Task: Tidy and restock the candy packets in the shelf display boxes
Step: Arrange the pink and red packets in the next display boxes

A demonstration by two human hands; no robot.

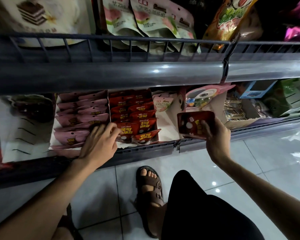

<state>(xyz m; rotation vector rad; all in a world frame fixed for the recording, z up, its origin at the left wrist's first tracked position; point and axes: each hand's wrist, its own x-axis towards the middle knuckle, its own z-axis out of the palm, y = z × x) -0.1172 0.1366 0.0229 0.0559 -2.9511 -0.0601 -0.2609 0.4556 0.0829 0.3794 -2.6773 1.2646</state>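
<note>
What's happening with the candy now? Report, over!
Left hand resting where pink box meets red box, grip unclear. Right hand holds one red packet, not boxed yet. Red box packed to its front.

Left hand [100,141] rests on the pink packets [69,135]; right hand [215,134], well apart, grips one red packet [189,122].

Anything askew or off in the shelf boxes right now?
The front red packets slump tilted, unlike the neat rows behind. The white box to their right is almost bare, with a few pale packets at the back. The right hand holds a red packet.
</note>
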